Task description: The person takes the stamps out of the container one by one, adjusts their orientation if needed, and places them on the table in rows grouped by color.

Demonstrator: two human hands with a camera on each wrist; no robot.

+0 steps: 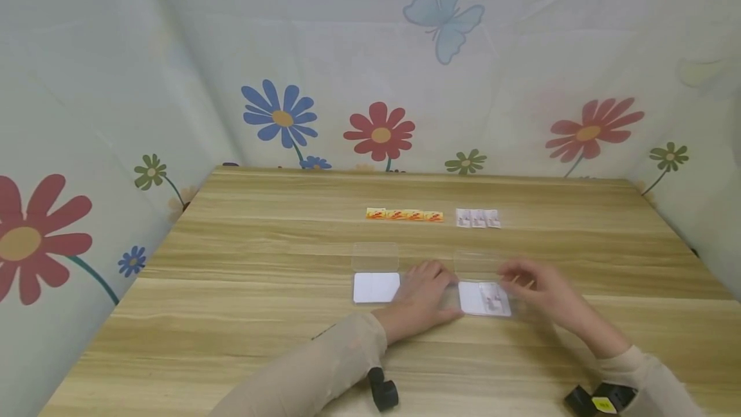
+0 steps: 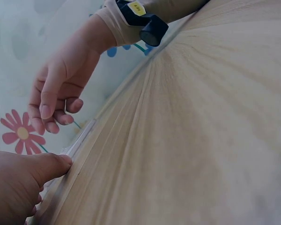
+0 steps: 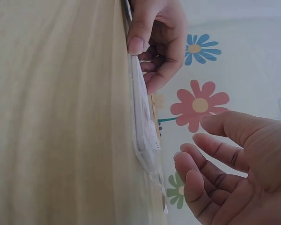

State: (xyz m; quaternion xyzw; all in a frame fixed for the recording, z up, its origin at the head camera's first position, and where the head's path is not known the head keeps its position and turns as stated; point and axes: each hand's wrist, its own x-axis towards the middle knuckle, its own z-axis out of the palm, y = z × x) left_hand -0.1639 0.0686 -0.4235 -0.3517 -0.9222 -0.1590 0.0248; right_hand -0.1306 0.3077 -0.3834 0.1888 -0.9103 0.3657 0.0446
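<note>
A clear plastic case [image 1: 471, 300] with a white inside lies with its lid raised to the back. On its right half sits a small clear packet [image 1: 493, 298] with reddish print. My left hand [image 1: 424, 295] holds the case at its left side, thumb at the near corner and fingers toward the hinge; the thumb [image 2: 56, 166] shows against the case edge in the left wrist view. Just above the case's right side, my right hand [image 1: 547, 291] hovers with loosely bent fingers, holding nothing. In the right wrist view its fingers [image 3: 210, 161] stand apart from the case.
Left of my left hand lies a second clear case [image 1: 376, 288] with a white inside, lid raised. Farther back are a row of several yellow-orange packets [image 1: 404, 215] and three whitish packets [image 1: 478, 218]. A flowered curtain [image 1: 324, 50] hangs behind the wooden table [image 1: 260, 224].
</note>
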